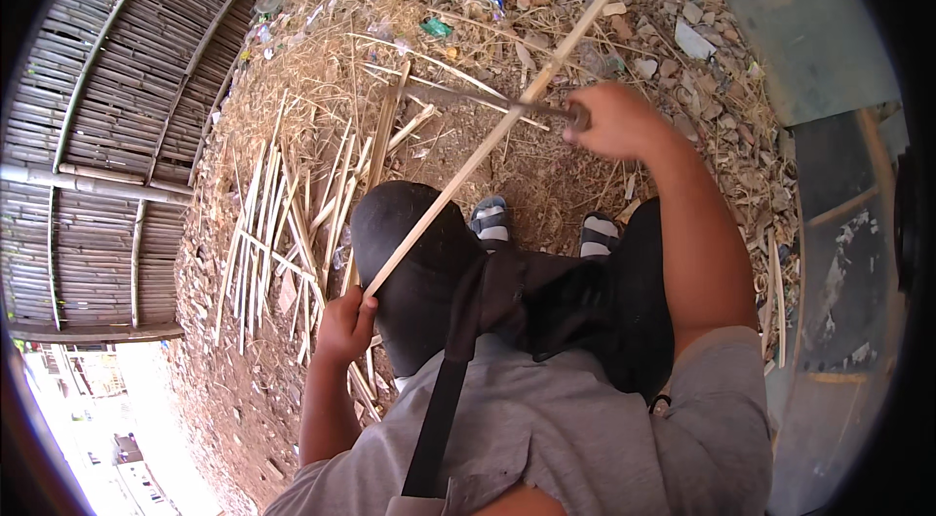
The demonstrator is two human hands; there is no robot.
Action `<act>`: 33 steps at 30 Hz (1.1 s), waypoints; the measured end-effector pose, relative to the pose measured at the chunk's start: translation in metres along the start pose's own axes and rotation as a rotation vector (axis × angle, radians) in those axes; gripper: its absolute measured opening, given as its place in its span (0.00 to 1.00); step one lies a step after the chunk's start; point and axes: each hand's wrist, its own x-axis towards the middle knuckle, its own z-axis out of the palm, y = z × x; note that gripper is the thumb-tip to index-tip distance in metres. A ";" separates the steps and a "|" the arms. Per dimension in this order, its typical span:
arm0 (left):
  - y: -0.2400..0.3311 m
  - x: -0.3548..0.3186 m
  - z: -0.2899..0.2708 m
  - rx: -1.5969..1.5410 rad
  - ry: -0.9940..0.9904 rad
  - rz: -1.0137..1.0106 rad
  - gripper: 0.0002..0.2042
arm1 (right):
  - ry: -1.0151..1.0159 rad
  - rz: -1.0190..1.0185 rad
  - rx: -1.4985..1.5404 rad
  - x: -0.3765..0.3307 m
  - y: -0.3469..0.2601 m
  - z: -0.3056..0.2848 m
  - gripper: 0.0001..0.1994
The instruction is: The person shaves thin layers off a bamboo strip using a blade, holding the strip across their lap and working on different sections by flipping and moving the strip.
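Bare earth littered with dry straw, stones and scraps spreads out before you, with a woven bamboo panel (107, 126) off to the left and a loose pile of split bamboo strips (283, 233) on the ground just left of your knees. Your left hand (343, 326) is closed around the near end of a long bamboo strip (487, 140), low by your lap. Your right hand (614, 121) is wrapped tight on the handle of a knife (468, 99) whose blade crosses the strip about midway along it. By the look of it, you are shaving the strip along its length. The next stroke calls for a steady blade angle and a firm hold at the near end. The strip's long axis runs diagonally, pointing from near left to far right, its far tip above the rubble.
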 end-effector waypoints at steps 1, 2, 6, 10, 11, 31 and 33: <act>0.002 0.003 -0.002 -0.031 -0.034 -0.030 0.21 | 0.060 0.082 0.105 0.006 0.019 -0.004 0.18; 0.003 0.006 -0.004 -0.062 -0.069 -0.059 0.22 | 0.068 0.089 0.100 0.006 0.033 -0.001 0.18; 0.000 0.010 -0.015 -0.177 -0.176 -0.138 0.24 | 0.369 0.081 0.062 0.004 0.030 0.010 0.19; -0.012 0.008 -0.019 -0.316 -0.248 -0.177 0.24 | -0.075 -0.070 -0.047 -0.002 -0.020 0.019 0.19; -0.016 0.007 -0.018 -0.314 -0.243 -0.165 0.25 | -0.100 -0.174 -0.146 -0.002 -0.023 0.023 0.19; 0.001 0.007 -0.009 -0.078 -0.123 -0.138 0.22 | 0.077 -0.013 0.138 0.026 0.029 0.026 0.19; 0.002 0.006 -0.011 -0.080 -0.131 -0.161 0.23 | 0.136 0.007 0.160 0.024 0.025 0.027 0.16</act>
